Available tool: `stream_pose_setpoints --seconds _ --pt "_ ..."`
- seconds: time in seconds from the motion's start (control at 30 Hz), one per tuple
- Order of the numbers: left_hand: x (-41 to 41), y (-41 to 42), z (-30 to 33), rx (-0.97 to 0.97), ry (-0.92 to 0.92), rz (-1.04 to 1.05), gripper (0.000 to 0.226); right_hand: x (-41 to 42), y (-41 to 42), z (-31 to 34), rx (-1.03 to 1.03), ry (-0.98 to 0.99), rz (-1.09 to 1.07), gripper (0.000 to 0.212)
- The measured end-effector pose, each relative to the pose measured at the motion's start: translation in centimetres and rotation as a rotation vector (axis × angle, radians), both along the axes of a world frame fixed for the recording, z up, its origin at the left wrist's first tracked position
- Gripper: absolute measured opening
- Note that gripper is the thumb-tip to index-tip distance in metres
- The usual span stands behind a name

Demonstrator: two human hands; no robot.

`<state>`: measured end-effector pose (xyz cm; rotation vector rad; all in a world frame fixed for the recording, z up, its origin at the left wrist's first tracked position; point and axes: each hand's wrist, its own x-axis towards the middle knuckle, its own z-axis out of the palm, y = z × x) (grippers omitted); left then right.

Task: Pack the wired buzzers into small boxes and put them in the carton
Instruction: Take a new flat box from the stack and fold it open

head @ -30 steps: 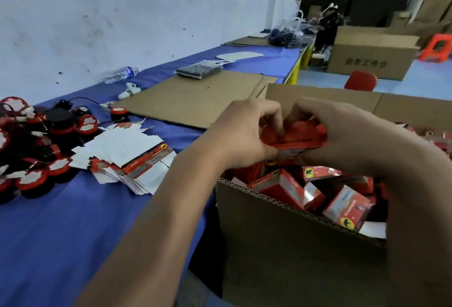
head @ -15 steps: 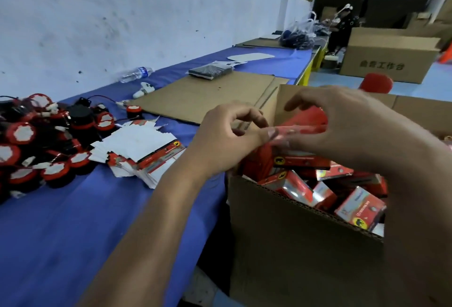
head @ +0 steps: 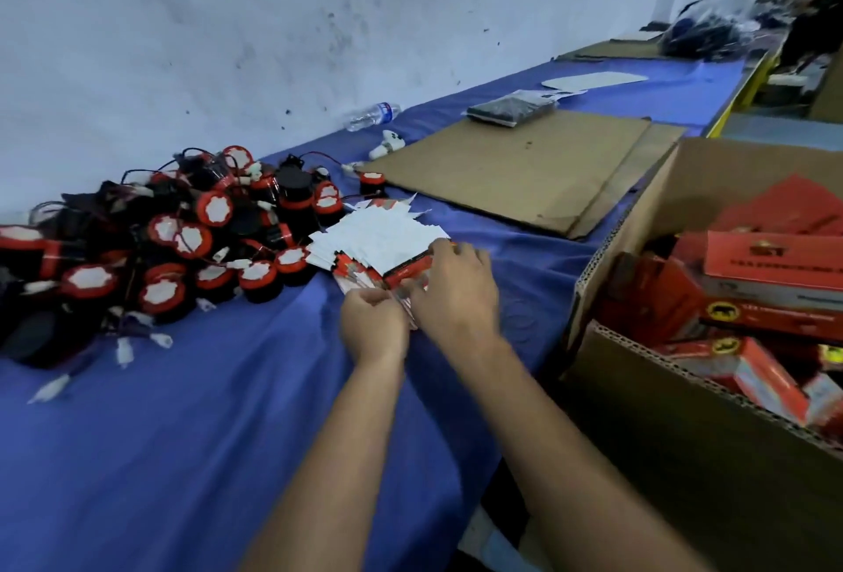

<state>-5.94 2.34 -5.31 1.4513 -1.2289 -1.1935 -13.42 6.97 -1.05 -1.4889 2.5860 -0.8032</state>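
Both hands work the stack of flat box blanks [head: 381, 247] on the blue counter [head: 191, 457]. The left hand [head: 374, 327] fingers pinch a blank's near edge; the right hand [head: 456, 288] rests curled on top, its grip unclear. Several blanks could lift together or fan out. The wired buzzers [head: 182, 238] lie piled just left, their leads apt to snag. The carton [head: 711, 412] of filled small boxes [head: 771, 270] stands right.

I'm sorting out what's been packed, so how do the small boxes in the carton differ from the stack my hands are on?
The small boxes in the carton are folded up into full shapes and lie jumbled at tilted angles. The flat box blanks lie collapsed in a fanned stack on the blue table, mostly showing white undersides, while the folded ones show red printed faces. Both hands, left hand and right hand, are at the blanks. Both share red printed card.
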Motion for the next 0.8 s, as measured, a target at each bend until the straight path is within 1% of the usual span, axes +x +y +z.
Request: stream_pose_setpoints --seconds 0.07,0.1,0.17,0.27,0.33,0.4,0.47,0.5,0.57,0.63,0.67,0.7,0.73,0.77,0.8 --pt "0.2 -0.3 0.0 0.040 0.013 0.065 0.023 -0.4 -2.3 -2.1 0.106 -0.029 0.040 0.068" --pt "0.2 -0.5 0.0 0.046 0.016 0.081 0.023 -0.5 -3.1 -2.8 0.142 -0.053 0.078 0.073" --pt "0.3 -1.0 -0.1 0.043 0.004 0.084 0.020 -0.5 -4.2 -3.9 0.187 -0.037 0.119 0.066" --pt "0.1 -1.7 0.1 0.048 -0.038 0.067 0.014 -0.7 -4.4 -4.1 0.238 0.130 0.162 0.041" --pt "-0.1 -1.9 0.2 0.058 -0.037 0.077 0.013 -0.9 -4.2 -3.7 0.223 0.169 0.231 0.026" --pt "-0.1 -2.1 0.1 0.067 0.026 0.080 0.015 -1.0 -3.9 -2.9 0.160 0.171 0.252 0.021" --pt "0.2 -2.3 0.1 0.082 0.094 0.071 0.019 -0.9 -3.5 -2.0 0.055 0.160 0.151 0.022" --pt "0.6 -2.4 0.3 0.096 0.149 0.065 0.021 -0.9 -3.3 -1.5 -0.011 0.146 0.082 0.026" --pt "2.3 -2.7 0.9 0.124 0.339 0.031 0.028 -0.3 -2.7 -0.5 -0.203 0.165 0.015 0.037" --pt "5.1 -3.1 1.5 0.187 0.576 -0.049 0.043 1.0 -2.4 0.1 -0.449 0.174 0.121 0.042" --pt "6.9 -3.5 1.6 0.226 0.698 -0.101 0.054 1.8 -2.6 0.2 -0.552 0.169 0.210 0.037" --pt "9.4 -3.9 1.4 0.251 0.803 -0.133 0.064 3.1 -3.0 0.1 -0.623 0.141 0.314 0.029" --pt "11.9 -4.1 1.3 0.265 0.881 -0.163 0.071 4.4 -3.4 -0.1 -0.656 0.082 0.413 0.024" --pt "14.5 -4.4 1.0 0.262 0.895 -0.159 0.074 5.6 -3.8 -0.3 -0.650 0.001 0.519 0.023" --pt "17.4 -4.4 0.8 0.234 0.868 -0.141 0.070 7.2 -4.5 -0.7 -0.616 -0.087 0.642 0.023"
